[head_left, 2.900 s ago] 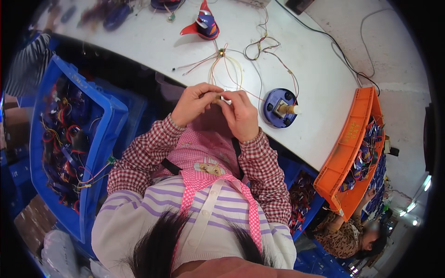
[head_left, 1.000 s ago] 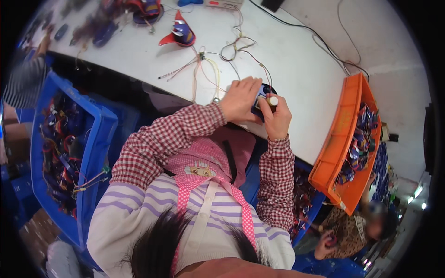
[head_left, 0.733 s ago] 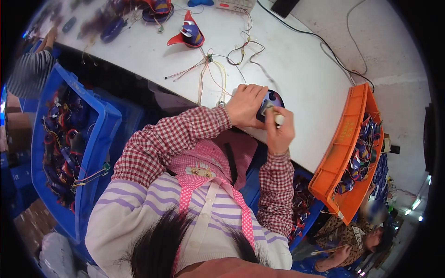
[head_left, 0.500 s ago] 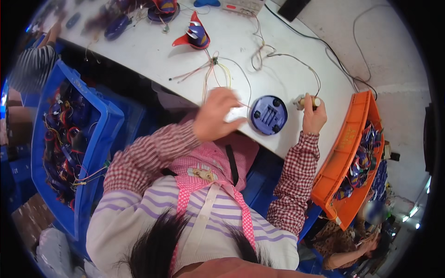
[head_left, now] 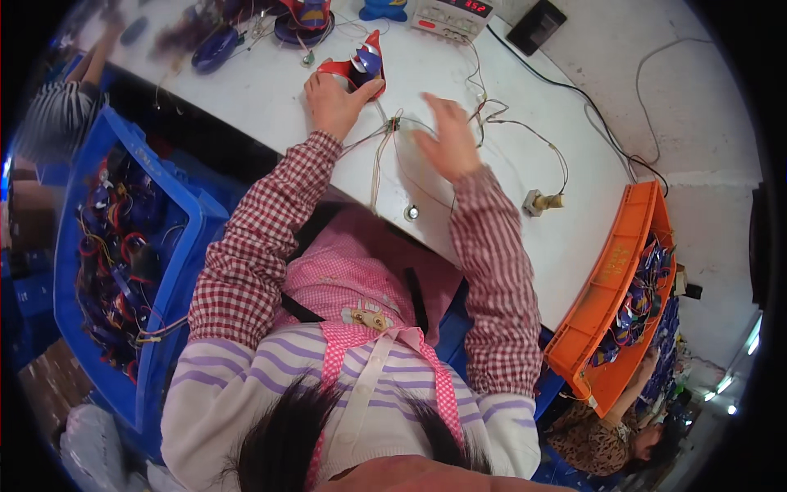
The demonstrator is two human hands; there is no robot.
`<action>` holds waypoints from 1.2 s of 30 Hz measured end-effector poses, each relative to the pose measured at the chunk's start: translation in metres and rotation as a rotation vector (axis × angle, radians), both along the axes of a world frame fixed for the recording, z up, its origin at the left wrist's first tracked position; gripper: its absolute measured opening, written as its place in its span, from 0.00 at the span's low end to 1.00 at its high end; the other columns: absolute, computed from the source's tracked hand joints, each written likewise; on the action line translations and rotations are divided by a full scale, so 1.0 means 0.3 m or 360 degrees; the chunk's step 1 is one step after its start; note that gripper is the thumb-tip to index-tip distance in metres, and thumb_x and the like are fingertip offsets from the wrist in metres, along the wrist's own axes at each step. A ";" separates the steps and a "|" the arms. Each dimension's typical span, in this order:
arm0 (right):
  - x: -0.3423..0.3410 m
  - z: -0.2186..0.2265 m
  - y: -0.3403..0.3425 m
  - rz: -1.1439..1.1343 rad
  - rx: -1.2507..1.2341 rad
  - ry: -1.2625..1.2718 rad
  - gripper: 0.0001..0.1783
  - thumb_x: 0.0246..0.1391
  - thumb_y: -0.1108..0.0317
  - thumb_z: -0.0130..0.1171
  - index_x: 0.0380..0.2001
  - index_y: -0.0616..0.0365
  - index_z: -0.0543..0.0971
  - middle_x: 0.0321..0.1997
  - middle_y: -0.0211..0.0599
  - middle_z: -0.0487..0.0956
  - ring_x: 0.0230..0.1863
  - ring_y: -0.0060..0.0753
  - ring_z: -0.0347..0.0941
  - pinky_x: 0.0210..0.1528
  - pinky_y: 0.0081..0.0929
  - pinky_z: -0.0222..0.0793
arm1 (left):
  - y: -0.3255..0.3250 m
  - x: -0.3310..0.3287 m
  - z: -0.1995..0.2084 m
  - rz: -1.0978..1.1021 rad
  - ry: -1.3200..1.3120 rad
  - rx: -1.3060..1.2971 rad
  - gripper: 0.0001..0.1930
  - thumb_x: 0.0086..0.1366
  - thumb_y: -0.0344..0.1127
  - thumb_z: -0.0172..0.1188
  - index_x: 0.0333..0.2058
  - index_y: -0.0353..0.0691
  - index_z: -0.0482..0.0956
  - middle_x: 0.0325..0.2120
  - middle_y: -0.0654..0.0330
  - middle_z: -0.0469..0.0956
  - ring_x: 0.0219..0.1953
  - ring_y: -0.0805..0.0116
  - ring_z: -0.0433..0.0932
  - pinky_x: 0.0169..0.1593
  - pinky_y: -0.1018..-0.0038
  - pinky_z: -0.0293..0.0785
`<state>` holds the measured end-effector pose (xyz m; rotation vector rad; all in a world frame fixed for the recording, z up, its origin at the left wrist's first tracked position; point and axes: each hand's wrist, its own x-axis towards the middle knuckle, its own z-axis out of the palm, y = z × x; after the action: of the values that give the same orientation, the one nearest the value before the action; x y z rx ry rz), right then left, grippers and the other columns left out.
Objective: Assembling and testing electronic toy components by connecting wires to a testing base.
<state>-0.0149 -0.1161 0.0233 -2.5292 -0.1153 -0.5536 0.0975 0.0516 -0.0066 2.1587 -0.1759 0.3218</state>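
My left hand [head_left: 332, 105] grips a red, purple and silver plastic toy part [head_left: 374, 67] with a pointed tip, thumb on its near side. The fingers cover some of it. From this part wires run to a small green circuit board [head_left: 393, 125] on the white table. My right hand [head_left: 449, 138] hovers just right of the board, fingers apart and slightly blurred, with nothing seen in it. A small round silver piece [head_left: 411, 213] lies near the table's front edge. Farther right rests a brass-coloured cylindrical piece [head_left: 544, 202] on a cable.
A power supply box [head_left: 449, 18] and a dark phone-like device [head_left: 537, 26] sit at the back. A blue bin [head_left: 197, 238] of wired parts stands left, an orange crate [head_left: 602, 287] right. More purple parts [head_left: 215, 51] lie far left. Co-workers are at both sides.
My left hand has moved up onto the red toy part. My right hand has released the brass-coloured piece and moved left. The round purple base is no longer seen.
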 end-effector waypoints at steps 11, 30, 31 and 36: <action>0.004 0.073 0.079 0.0024 0.0041 0.0246 0.08 0.46 0.66 0.62 0.31 0.56 0.80 0.28 0.36 0.75 0.29 0.32 0.69 0.33 0.25 0.67 | -0.028 -0.012 0.116 -0.0363 0.0724 -0.0896 0.29 0.44 0.46 0.73 0.38 0.28 0.76 0.36 0.51 0.78 0.37 0.64 0.77 0.44 0.75 0.73; -0.603 -0.124 -0.160 -0.0967 0.0731 -0.0228 0.21 0.47 0.70 0.59 0.46 0.61 0.69 0.45 0.47 0.68 0.46 0.40 0.64 0.48 0.32 0.64 | -0.298 -0.444 0.006 -0.1724 -0.0569 0.0050 0.20 0.44 0.40 0.70 0.34 0.35 0.77 0.34 0.62 0.78 0.29 0.73 0.73 0.34 0.79 0.70; -0.597 -0.104 -0.147 -0.0944 0.0680 -0.0265 0.20 0.48 0.70 0.59 0.46 0.61 0.69 0.45 0.46 0.69 0.46 0.37 0.64 0.47 0.30 0.66 | -0.276 -0.446 0.021 -0.1665 -0.0585 0.0081 0.20 0.44 0.40 0.70 0.34 0.35 0.77 0.34 0.62 0.78 0.29 0.73 0.73 0.34 0.79 0.70; -0.465 0.061 -0.121 -0.0775 0.1014 -0.0127 0.18 0.51 0.72 0.58 0.46 0.61 0.69 0.48 0.44 0.70 0.47 0.30 0.66 0.46 0.25 0.66 | -0.194 -0.460 0.122 -0.1849 0.1329 -0.1547 0.21 0.49 0.33 0.67 0.43 0.36 0.75 0.40 0.59 0.78 0.36 0.71 0.76 0.42 0.79 0.72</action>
<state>-0.1545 -0.1525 0.0416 -1.8989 0.5738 -0.7364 -0.0406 -0.0065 0.0300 0.8346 -0.5870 -0.9579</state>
